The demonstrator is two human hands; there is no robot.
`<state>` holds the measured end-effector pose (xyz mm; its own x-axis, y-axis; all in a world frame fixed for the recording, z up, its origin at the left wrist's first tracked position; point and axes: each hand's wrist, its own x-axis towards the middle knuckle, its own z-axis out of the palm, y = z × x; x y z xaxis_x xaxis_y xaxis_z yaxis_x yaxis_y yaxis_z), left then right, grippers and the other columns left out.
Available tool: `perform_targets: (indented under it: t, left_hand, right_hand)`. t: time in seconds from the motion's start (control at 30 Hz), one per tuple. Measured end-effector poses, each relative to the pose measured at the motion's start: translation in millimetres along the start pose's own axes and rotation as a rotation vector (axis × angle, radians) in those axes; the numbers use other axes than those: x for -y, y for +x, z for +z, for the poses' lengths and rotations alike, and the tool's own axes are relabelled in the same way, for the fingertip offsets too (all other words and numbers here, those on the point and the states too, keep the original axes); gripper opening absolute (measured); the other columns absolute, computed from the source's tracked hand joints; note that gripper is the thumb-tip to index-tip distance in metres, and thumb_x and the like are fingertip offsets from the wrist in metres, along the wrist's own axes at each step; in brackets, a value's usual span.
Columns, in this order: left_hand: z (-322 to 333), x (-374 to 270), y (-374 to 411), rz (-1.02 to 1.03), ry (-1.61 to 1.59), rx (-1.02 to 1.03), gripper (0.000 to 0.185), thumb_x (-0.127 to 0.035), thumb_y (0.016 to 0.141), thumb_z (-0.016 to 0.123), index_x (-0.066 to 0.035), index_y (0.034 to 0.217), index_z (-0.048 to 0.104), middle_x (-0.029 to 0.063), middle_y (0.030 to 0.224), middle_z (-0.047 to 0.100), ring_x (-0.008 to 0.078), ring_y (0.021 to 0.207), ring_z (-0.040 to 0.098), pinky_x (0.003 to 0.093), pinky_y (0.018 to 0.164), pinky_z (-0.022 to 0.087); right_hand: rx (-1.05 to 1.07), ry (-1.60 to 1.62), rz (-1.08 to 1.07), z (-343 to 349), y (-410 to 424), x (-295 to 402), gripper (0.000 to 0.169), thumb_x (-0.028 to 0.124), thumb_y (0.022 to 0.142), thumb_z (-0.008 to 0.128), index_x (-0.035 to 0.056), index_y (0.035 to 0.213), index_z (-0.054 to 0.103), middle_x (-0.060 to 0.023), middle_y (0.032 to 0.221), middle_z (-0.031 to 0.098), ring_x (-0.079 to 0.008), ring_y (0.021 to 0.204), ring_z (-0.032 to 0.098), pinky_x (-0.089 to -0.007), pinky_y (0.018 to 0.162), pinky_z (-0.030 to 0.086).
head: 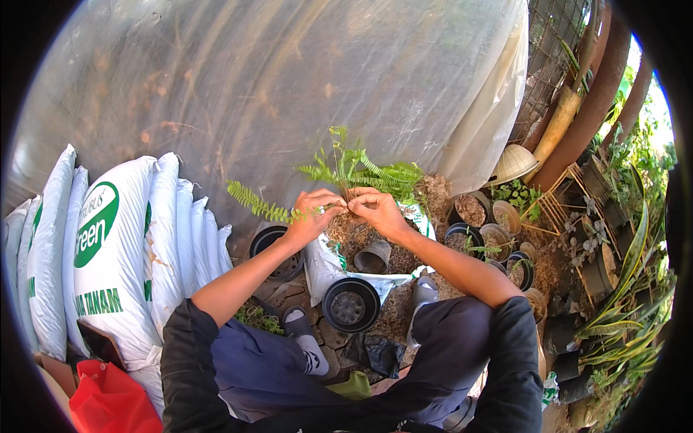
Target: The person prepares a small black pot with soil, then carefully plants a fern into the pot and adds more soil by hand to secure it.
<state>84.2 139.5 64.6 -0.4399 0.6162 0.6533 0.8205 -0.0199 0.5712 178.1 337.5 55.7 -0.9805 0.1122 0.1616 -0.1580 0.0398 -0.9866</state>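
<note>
Both hands meet above an open white plastic sack (319, 265) of brown planting mix (400, 260). My left hand (316, 211) pinches the stem base of a green fern (341, 165), one frond (260, 204) reaching out to the left. My right hand (376, 211) pinches the same stems from the right, its fingertips close to those of the left. More fern fronds (395, 176) spread behind the right hand. A small grey pot (373, 256) lies tilted on the mix below. An empty black plastic pot (352, 304) stands at the sack's near side.
Full white sacks (116, 227) line the left, with a red bag (111, 398) below them. Another black pot (281, 265) is left of the open sack. Several pots (470, 210) crowd the right, near snake plants (622, 303). A plastic sheet (325, 70) hangs behind.
</note>
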Motion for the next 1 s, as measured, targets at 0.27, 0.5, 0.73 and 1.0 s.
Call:
perform_targets:
  t: [0.27, 0.5, 0.73, 1.0]
  left_hand:
    - [-3, 9, 4, -0.11, -0.214, 0.102, 0.018, -0.006, 0.082, 0.08, -0.003, 0.099, 0.077, 0.0085, 0.089, 0.072, 0.0165, 0.077, 0.065, 0.0313, 0.074, 0.051]
    - [2, 10, 6, -0.06, -0.197, 0.051, 0.02, -0.004, 0.083, 0.078, -0.001, 0.101, 0.072, 0.0095, 0.087, 0.069, 0.0199, 0.072, 0.062, 0.0352, 0.069, 0.049]
    - [5, 4, 2, -0.011, 0.087, 0.024, 0.021, -0.006, 0.087, 0.07, -0.007, 0.108, 0.066, 0.008, 0.094, 0.064, 0.0277, 0.085, 0.06, 0.0381, 0.079, 0.039]
    - [5, 4, -1, 0.033, 0.168, -0.041, 0.017, -0.005, 0.088, 0.066, -0.009, 0.105, 0.065, 0.0053, 0.101, 0.065, 0.0265, 0.091, 0.06, 0.0393, 0.084, 0.036]
  right_hand:
    - [0.076, 0.03, 0.036, -6, -5, -1, 0.024, 0.019, 0.096, 0.071, -0.002, 0.108, 0.075, -0.0208, 0.147, 0.041, -0.0269, 0.115, 0.063, -0.0351, 0.085, 0.063]
    - [-0.043, 0.18, 0.082, 10, -6, 10, 0.02, 0.016, 0.098, 0.068, -0.0026, 0.102, 0.075, -0.0125, 0.142, 0.044, -0.0257, 0.113, 0.064, -0.037, 0.088, 0.062]
    - [-0.13, 0.173, 0.094, 21, -2, 11, 0.015, 0.012, 0.095, 0.07, -0.0021, 0.099, 0.075, -0.007, 0.139, 0.045, -0.0207, 0.109, 0.063, -0.0356, 0.083, 0.062]
    - [-0.154, 0.227, 0.037, 30, 5, -2, 0.017, 0.012, 0.096, 0.068, -0.0015, 0.102, 0.075, -0.0042, 0.137, 0.047, -0.0174, 0.114, 0.059, -0.0367, 0.085, 0.062]
